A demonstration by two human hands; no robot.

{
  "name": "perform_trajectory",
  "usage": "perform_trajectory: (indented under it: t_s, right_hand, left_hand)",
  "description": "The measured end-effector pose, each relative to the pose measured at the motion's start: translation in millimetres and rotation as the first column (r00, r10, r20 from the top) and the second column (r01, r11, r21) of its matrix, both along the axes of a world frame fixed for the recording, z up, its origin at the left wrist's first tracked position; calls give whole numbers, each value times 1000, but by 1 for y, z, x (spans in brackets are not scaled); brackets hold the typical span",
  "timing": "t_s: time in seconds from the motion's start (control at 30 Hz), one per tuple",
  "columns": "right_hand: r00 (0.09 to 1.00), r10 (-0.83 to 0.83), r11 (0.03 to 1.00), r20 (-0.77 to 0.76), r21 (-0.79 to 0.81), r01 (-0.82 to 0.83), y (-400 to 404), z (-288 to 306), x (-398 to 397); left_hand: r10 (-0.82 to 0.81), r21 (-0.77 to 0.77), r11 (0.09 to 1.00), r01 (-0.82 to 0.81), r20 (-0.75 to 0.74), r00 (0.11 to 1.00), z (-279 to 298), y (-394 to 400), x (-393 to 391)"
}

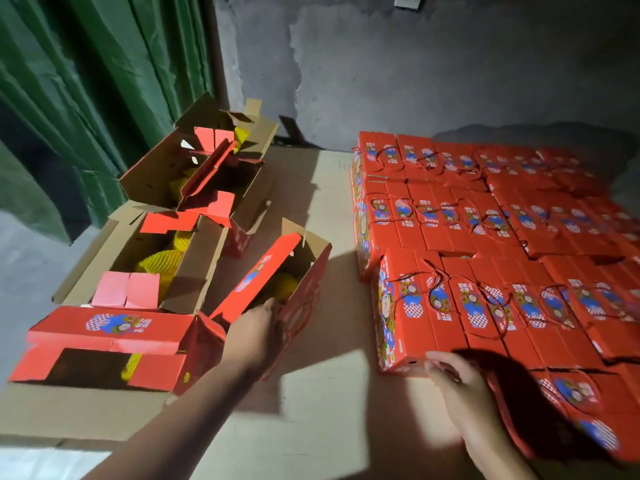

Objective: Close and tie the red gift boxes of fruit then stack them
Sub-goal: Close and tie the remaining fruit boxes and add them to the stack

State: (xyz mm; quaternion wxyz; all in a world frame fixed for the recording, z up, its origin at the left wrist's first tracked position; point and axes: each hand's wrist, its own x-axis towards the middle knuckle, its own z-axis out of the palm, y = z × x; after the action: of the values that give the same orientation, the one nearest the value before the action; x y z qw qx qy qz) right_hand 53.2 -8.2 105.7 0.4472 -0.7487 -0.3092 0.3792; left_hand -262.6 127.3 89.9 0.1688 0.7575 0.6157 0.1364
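Note:
An open red gift box [301,292] with yellow netted fruit inside stands at the middle, its lid flap raised. My left hand [258,329] grips its near rim. My right hand [457,386] rests with relaxed fingers against the near corner of a closed, tied red box [415,317] at the front of the stack. Several closed red boxes [502,209] with cord handles lie in rows on the right. Three more open boxes stand on the left: a near one [114,344], a middle one [166,258] and a far one [204,168].
Everything sits on flat brown cardboard sheets [311,410] on the floor. A green curtain [86,98] hangs at the back left and a grey concrete wall [415,64] runs behind. A bare strip of cardboard separates the open boxes from the stack.

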Motion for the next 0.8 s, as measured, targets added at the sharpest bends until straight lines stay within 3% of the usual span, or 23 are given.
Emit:
perform_trajectory:
  t_s: [0.3,0.6,0.7,0.8]
  right_hand:
    - [986,59,994,-154,-79,-72,24,-19,1]
    - [963,124,979,-238,-130,-158,30,-27,-23]
    - [964,121,978,-236,-140,-157,22,-34,-34]
    - [960,133,977,-245,-132,-168,14,-37,-42]
  left_hand:
    - [-142,5,990,144,-117,983,-6,-88,-8]
    - [-194,-14,981,194,-121,973,7,-150,-49]
    - [-183,-29,983,181,-92,979,11,-161,-58]
    - [-118,-79,990,120,30,993,19,-162,-62]
